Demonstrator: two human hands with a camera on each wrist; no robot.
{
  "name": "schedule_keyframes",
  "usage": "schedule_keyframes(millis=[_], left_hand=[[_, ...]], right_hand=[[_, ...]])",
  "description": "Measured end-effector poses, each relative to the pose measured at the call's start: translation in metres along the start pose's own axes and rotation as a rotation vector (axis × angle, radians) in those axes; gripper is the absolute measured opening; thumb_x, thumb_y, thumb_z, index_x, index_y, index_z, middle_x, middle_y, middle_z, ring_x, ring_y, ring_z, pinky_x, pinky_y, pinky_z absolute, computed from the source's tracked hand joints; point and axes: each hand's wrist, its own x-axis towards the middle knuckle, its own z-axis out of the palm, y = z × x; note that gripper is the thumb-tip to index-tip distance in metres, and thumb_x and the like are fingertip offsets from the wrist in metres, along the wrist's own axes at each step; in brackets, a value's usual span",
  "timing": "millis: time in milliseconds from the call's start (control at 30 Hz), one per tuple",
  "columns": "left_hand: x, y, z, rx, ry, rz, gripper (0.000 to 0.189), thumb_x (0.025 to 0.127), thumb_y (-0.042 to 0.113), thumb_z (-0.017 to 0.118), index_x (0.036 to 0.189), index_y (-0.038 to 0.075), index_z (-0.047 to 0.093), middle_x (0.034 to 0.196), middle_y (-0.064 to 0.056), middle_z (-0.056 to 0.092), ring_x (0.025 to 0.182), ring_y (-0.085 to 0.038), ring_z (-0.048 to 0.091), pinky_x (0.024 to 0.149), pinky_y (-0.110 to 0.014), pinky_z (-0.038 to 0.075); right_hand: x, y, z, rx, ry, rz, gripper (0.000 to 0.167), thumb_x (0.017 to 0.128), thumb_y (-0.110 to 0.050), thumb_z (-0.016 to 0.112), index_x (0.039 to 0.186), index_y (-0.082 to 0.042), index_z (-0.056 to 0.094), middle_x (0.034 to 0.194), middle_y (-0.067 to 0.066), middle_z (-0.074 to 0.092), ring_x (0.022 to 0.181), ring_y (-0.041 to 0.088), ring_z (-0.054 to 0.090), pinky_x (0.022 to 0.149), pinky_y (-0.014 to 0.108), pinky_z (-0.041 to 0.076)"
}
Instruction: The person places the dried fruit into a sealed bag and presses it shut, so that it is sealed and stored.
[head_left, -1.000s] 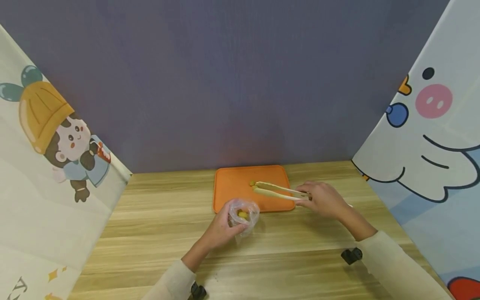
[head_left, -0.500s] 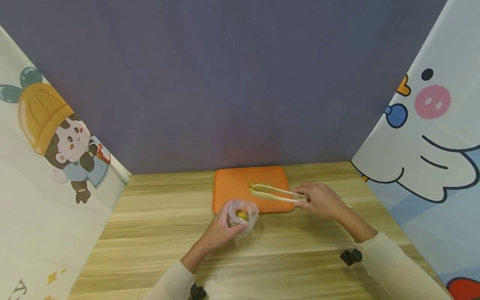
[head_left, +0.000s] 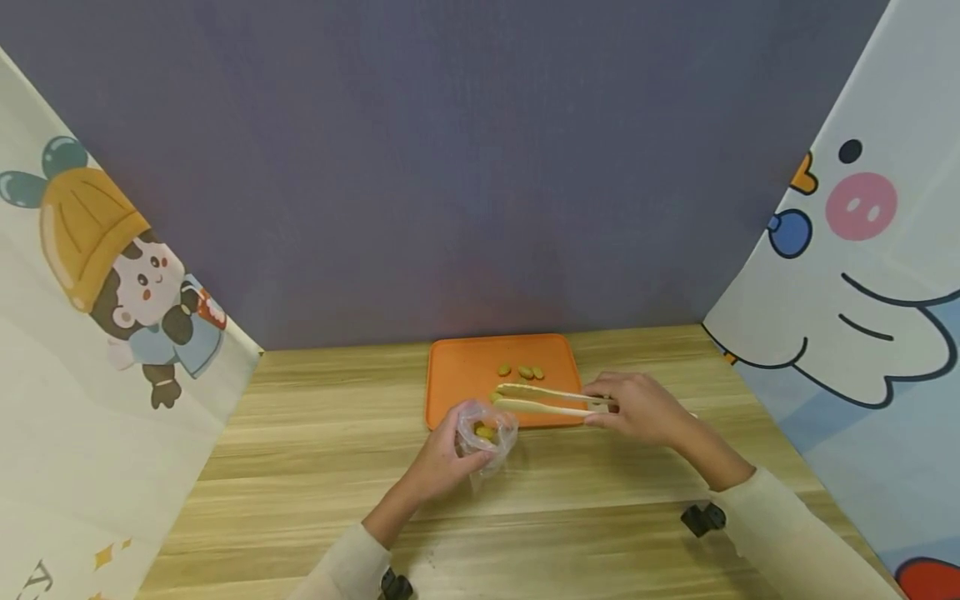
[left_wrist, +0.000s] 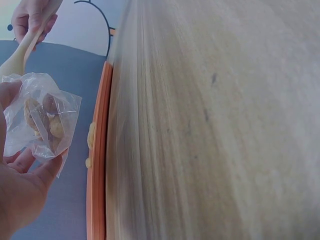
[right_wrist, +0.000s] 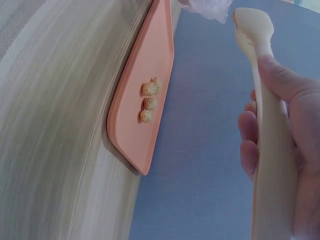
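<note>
Left hand: fingers and thumb (head_left: 442,457) curled round a clear, crinkly plastic bag (head_left: 507,435), mouth up. I'd keep that mouth spread and steady, thumb out of the way.

Bag contents: head cam only gets a bit of yellow-brown (head_left: 485,432) down the mouth. Left wrist cam sees through the side, where at least three lumps are clumped together.

Right hand: gripping (head_left: 639,408) long, cream-coloured tongs (head_left: 551,408), arms squeezed most of the way together.

Tong tips: one small, rounded, yellow-brown piece (head_left: 494,397) nipped there, just beyond the left hand. Imo keep an even squeeze, get the tips right over the bag mouth, then let go low; too hard and it might ping out. Right wrist cam mostly hides this piece behind the tong end.

Tray: flat orange rectangular one (head_left: 453,379), beyond both hands. Leftover yellow-brown pieces (right_wrist: 150,103) sit past the tongs; right wrist cam separates four, while head cam sort of blurs two together.
</note>
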Motion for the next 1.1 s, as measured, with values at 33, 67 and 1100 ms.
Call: schedule_keyframes(millis=[33,67,1100], left_hand=[[0.001,0.0,0.0,-0.003,-0.001,0.002,0.084,0.088,0.029,0.079,0.156,0.012,0.032,0.145,-0.008,0.053,0.127,-0.025,0.057,0.102,-0.043,0.051],[0.001,0.0,-0.001,-0.004,-0.003,0.004,0.084,0.088,0.029,0.079,0.156,0.012,0.032,0.146,-0.008,0.053,0.127,-0.025,0.057,0.102,-0.043,0.051],[-0.001,-0.006,-0.002,0.0,-0.015,0.025,0.084,0.09,0.032,0.078,0.156,0.009,0.032,0.147,-0.01,0.052,0.128,-0.027,0.057,0.101,-0.039,0.052]], right_hand=[[0.0,0.0,0.0,0.003,-0.001,-0.004,0.04,0.084,-0.037,0.081,0.116,-0.014,0.076,0.09,-0.009,0.067,0.059,-0.008,0.04,0.057,0.017,0.04],[0.001,0.0,0.0,0.004,-0.002,-0.007,0.04,0.084,-0.037,0.081,0.116,-0.014,0.076,0.09,-0.009,0.066,0.059,-0.008,0.039,0.057,0.017,0.04],[0.002,0.0,0.004,0.019,-0.029,0.028,0.047,0.089,-0.042,0.077,0.122,-0.01,0.073,0.097,-0.005,0.068,0.062,-0.008,0.043,0.06,0.02,0.043]])
